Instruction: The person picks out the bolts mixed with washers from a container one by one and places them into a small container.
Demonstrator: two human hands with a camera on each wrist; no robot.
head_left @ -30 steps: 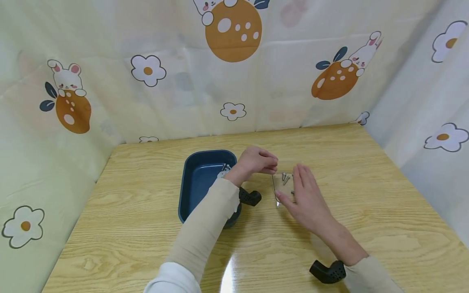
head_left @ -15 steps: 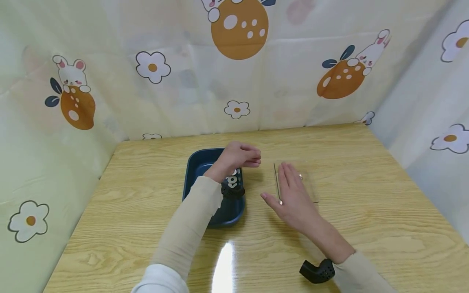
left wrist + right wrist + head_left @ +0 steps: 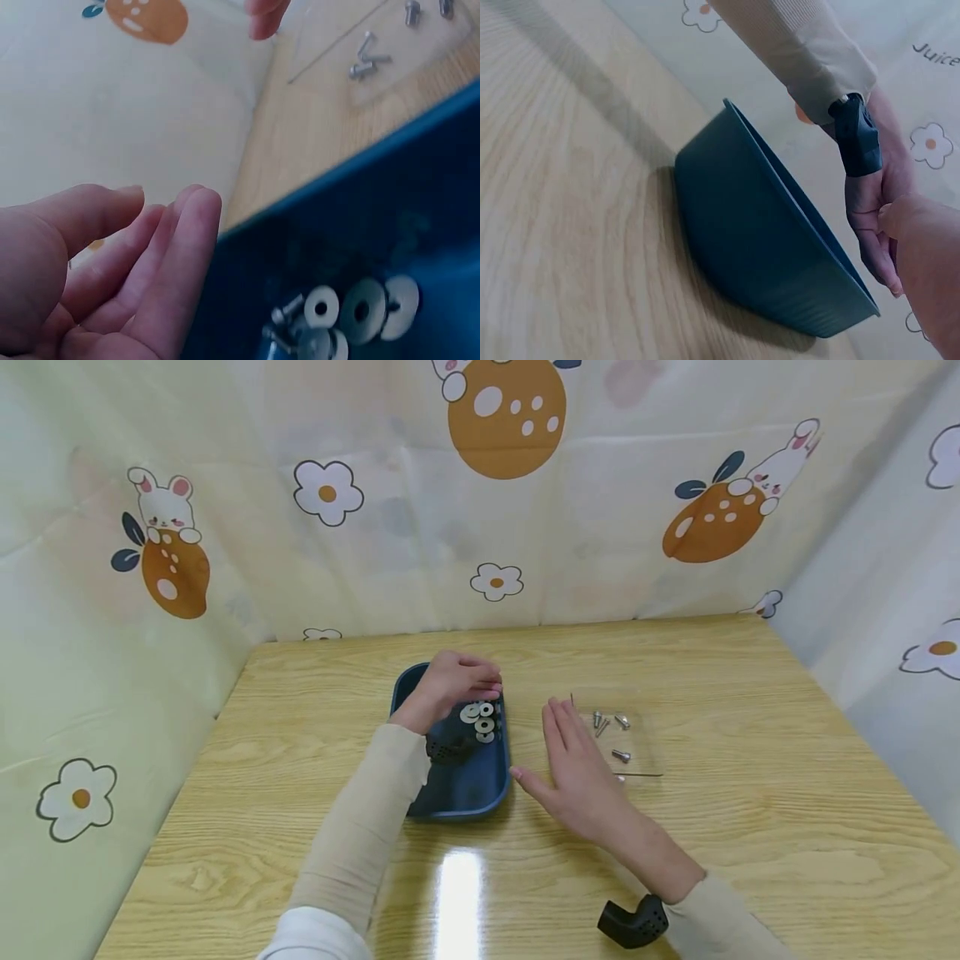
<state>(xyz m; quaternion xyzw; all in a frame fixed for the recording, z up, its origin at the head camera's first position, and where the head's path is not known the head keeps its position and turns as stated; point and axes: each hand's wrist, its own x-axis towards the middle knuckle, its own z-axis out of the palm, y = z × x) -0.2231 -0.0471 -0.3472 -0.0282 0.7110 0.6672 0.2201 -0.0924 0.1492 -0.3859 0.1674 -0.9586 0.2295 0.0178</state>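
My left hand (image 3: 453, 685) hovers over the far right part of a blue plastic tray (image 3: 459, 816). Its thumb and loosely bent fingers (image 3: 180, 255) stand apart, with nothing between them in the left wrist view. Several flat metal washers (image 3: 401, 319) and a few small screws (image 3: 289, 309) lie in the tray below. My right hand (image 3: 585, 793), fingers straight and together and thumb spread, is between the tray and a clear, thin square sheet (image 3: 643, 743). Several metal screws (image 3: 621, 756) lie on that sheet, and the hand overlaps its left edge in the head view.
The wooden table (image 3: 750, 777) runs back to a patterned curtain (image 3: 420, 552), which also hangs at both sides. A black camera mount (image 3: 633, 924) sits on the right wrist, and another (image 3: 450, 750) on the left overlaps the tray.
My left hand has moved left from the clear sheet to above the tray. My right hand has shifted left too, uncovering more of the screws on the sheet.
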